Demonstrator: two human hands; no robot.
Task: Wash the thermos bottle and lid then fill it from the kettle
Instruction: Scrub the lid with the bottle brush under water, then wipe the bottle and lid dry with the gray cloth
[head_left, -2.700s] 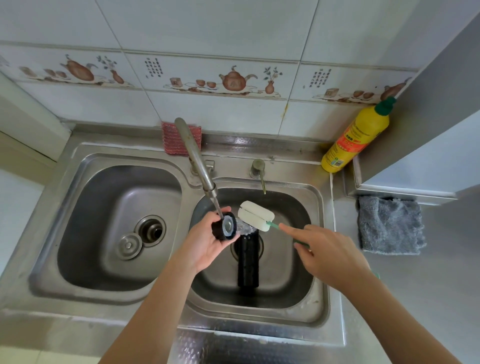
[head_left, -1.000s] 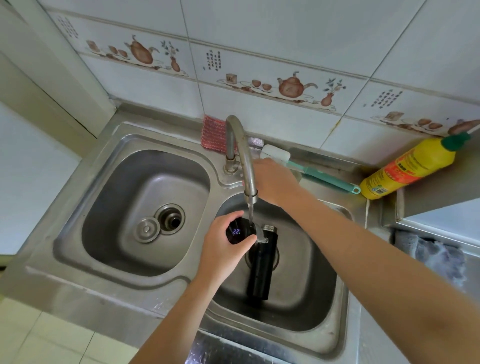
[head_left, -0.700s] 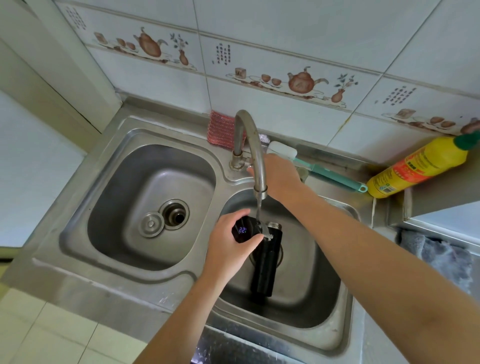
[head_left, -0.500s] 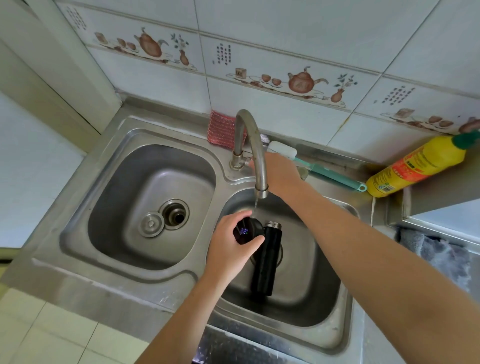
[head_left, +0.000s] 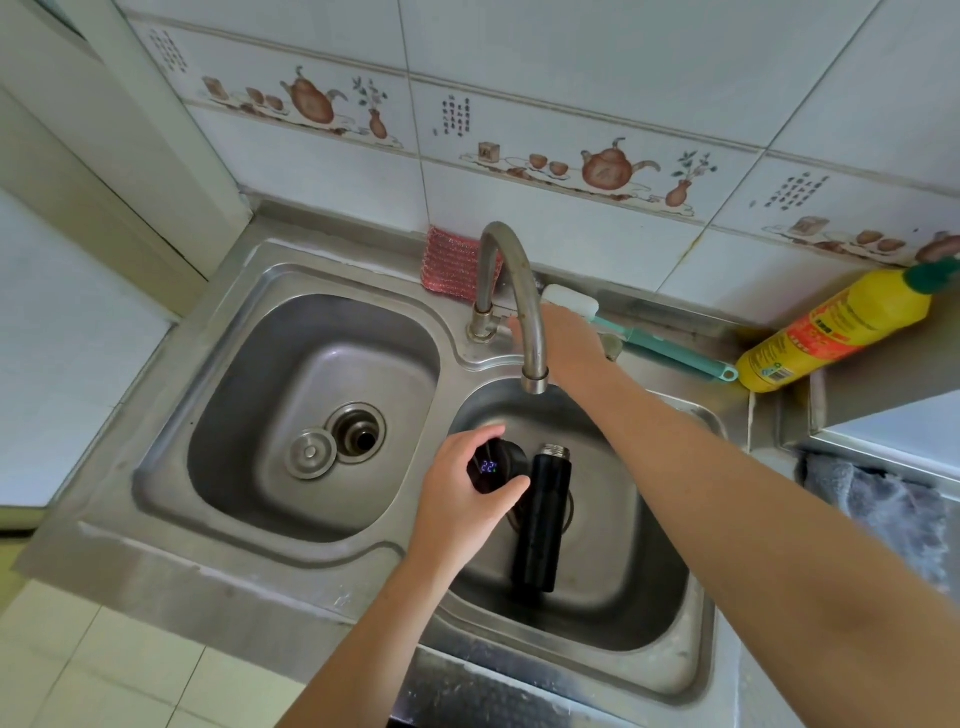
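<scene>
The black thermos bottle (head_left: 540, 519) lies open in the right basin of the steel sink (head_left: 691, 660), its threaded mouth pointing toward the tap. My left hand (head_left: 462, 499) grips the black lid (head_left: 493, 465) above the basin, just left of the bottle; a small blue number glows on the lid's top. My right hand (head_left: 566, 343) reaches behind the tap spout (head_left: 519, 296) and rests at the tap's base, its fingers hidden by the spout. No water runs from the spout. No kettle is in view.
A bottle brush (head_left: 639, 335) with a white sponge head and teal handle lies on the sink's back ledge. A yellow detergent bottle (head_left: 831, 332) leans at the right. A pink scrubber (head_left: 449, 260) stands behind the tap. A grey cloth (head_left: 872, 499) lies on the right counter. The left basin holds a drain plug (head_left: 311, 453).
The brush left my right hand and lies on the back ledge. My right hand went to the tap's base and the water stopped. The lid turned display side up.
</scene>
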